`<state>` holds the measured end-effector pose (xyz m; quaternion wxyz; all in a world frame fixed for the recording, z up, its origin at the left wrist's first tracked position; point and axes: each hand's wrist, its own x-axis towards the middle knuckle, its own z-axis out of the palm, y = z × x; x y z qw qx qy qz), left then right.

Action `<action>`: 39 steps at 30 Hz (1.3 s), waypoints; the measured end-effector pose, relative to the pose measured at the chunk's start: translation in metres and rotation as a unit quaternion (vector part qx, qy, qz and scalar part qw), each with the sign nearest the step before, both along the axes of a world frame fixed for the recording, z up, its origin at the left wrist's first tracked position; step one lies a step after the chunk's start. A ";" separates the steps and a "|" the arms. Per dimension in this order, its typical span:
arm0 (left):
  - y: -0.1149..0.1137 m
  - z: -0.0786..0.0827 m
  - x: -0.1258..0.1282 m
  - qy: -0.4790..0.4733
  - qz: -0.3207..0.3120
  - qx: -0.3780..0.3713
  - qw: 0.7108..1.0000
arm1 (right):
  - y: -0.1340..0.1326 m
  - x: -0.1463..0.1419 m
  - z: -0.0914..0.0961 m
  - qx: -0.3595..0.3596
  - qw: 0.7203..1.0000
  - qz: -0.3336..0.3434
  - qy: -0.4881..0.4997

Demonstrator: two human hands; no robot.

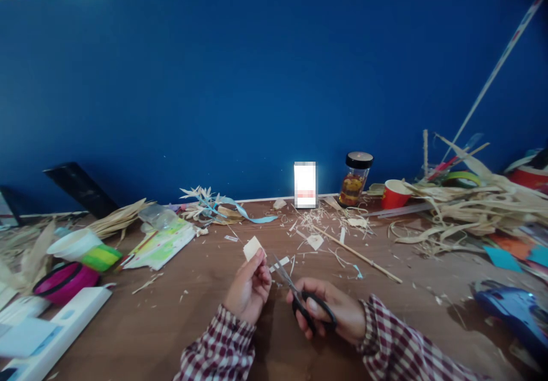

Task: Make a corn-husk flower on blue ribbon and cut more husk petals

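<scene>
Seen from my head, looking down, the fingers of my left hand (248, 289) are closed in a pinch on a small pale husk piece (252, 248). Thumb and forefinger clamp its lower edge, so it stands up above the fingertips, clear of the desk (171, 324). Just to the right of those fingers, my right hand (331, 312) is wrapped through the black loops of the scissors (295, 289). That grip is closed on the handles, while the blades stand parted and point up and to the left, their tips near the husk piece but, as far as I can tell, not touching it. I judge the piece to be very light, thin and dry (more like stiff paper than cloth), so it would likely crease or split along its grain if squeezed hard. The lower edge, where I have it, seems the right place to hold, since it leaves the upper part free. Beyond my fingers a thin stick (355, 253) lies slantwise among shavings. Further off, against the blue wall (257, 84), stand a jar (356, 180) with a black lid and a red cup (394, 193) near it. Well off to the right lies a heap of husk strips (471, 209), and off to the left are a white cup (81, 247) and a blue ribbon (252, 216).
</scene>
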<state>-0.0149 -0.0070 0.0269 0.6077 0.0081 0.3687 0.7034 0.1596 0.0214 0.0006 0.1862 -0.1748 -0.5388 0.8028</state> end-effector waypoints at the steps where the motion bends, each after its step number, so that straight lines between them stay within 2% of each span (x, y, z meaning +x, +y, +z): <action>1: 0.000 -0.001 0.000 0.008 -0.002 0.003 1.000 | 0.000 0.000 -0.001 -0.001 1.000 0.000 0.002; 7: 0.001 -0.009 0.002 0.005 -0.009 -0.003 1.000 | -0.004 -0.001 0.001 -0.035 0.999 0.004 0.015; 16: 0.002 -0.004 0.003 -0.007 -0.011 -0.009 1.000 | -0.003 -0.004 0.005 -0.070 0.997 -0.032 0.012; 30: 0.001 -0.003 0.000 0.018 -0.016 0.014 1.000 | -0.004 -0.003 0.013 -0.085 0.995 -0.050 -0.007; 39: 0.000 -0.002 0.000 0.010 -0.023 0.018 1.000 | -0.004 -0.003 0.015 -0.057 0.997 -0.049 -0.022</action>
